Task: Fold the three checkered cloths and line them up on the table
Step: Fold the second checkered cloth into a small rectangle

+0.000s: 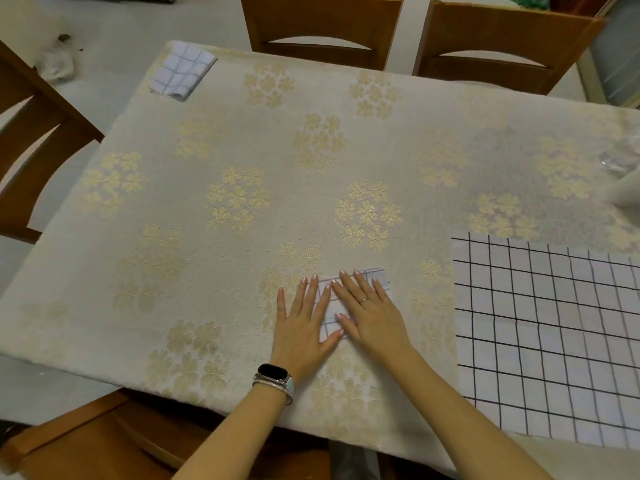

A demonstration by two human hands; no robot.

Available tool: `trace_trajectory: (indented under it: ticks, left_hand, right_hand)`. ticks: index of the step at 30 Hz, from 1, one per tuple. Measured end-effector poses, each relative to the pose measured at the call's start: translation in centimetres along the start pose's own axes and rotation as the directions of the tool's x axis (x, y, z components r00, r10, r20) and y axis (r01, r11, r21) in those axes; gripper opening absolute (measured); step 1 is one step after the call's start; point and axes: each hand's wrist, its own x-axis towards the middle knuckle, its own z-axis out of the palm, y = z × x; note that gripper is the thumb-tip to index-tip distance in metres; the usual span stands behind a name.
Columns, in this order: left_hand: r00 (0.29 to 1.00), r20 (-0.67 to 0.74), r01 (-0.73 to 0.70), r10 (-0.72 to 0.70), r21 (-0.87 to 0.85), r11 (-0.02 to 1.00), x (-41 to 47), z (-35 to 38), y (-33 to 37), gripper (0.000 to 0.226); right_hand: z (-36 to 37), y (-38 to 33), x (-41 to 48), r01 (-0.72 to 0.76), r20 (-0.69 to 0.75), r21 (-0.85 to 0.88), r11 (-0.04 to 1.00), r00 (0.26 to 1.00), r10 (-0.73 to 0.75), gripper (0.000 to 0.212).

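Both hands flat, left hand (304, 322), right hand (369, 308), pressing folded cloth (379, 276)

The place looked like a home dining room. The worktop (69, 372) was a dining table under a cream tablecloth (398, 157) patterned with golden flower clusters. Matching wooden dining chairs with curved back slats stood around it: a far chair (322, 15) and a second far chair (502, 32) pushed in along the far side, a left chair (34, 133) and a near chair (86, 441). A folded checkered cloth (181, 71) of the household kind lay at the far corner, and what seemed a clear glass (620, 157) stood at the right edge. The floor (138, 22) was plain and pale.
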Motion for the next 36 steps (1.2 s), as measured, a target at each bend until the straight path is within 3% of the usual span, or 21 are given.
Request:
trace_trajectory:
  ticks: [7,14,19,22,25,28,31,33,35,36]
  left_hand:
    - [1.0,-0.02,0.0,0.0,0.016,1.0,-0.9,-0.5,-2.4,0.085]
    - [1.0,-0.02,-0.009,0.009,0.005,1.0,-1.1,-1.0,-2.6,0.087]
    - [0.993,-0.112,0.042,-0.045,-0.028,0.999,-0.1,-1.8,-2.3,0.073]
    - [0.974,-0.209,0.073,-0.093,-0.102,0.992,1.3,-2.6,-1.8,0.058]
    - [0.961,-0.255,0.08,-0.108,-0.119,0.99,2.5,-3.6,-1.3,0.045]
    - [0.971,-0.202,0.097,-0.127,-0.15,0.984,3.6,-4.3,-0.8,0.037]
    - [0.986,-0.104,0.113,-0.133,-0.175,0.978,4.6,-4.8,-0.2,0.038]
    - [0.987,-0.065,0.131,-0.144,-0.174,0.976,5.2,-5.0,0.2,0.039]
    - [0.986,-0.039,0.155,-0.164,-0.174,0.973,5.6,-5.2,0.6,0.038]
    - [0.984,-0.031,0.165,-0.173,-0.17,0.972,5.7,-5.3,0.7,0.037]
  right_hand:
    - [-0.3,2.7,-0.8,-0.092,0.031,-0.075,0.993,0.995,0.095,0.067]
    - [-0.6,3.0,-0.9,-0.095,0.054,-0.066,0.993,0.994,0.098,0.068]
    - [-1.0,2.8,-0.7,-0.106,0.057,-0.042,0.993,0.992,0.109,0.068]
    - [-1.8,2.1,-0.9,-0.136,-0.005,0.054,0.989,0.991,0.136,0.068]
    - [-3.3,1.4,-1.8,-0.226,-0.103,0.34,0.913,0.956,0.275,0.064]
    - [-4.9,0.4,-3.7,-0.341,-0.134,0.701,0.626,0.799,0.586,0.054]
    - [-6.0,-0.8,-6.1,-0.367,0.078,0.914,0.173,0.577,0.813,0.037]
    - [-6.3,-1.5,-7.5,-0.34,0.323,0.925,-0.172,0.461,0.827,0.031]
    - [-6.4,-2.5,-8.3,-0.26,0.548,0.836,-0.484,0.459,0.699,0.036]
    - [-6.4,-3.0,-8.6,-0.236,0.604,0.787,-0.57,0.481,0.635,0.041]
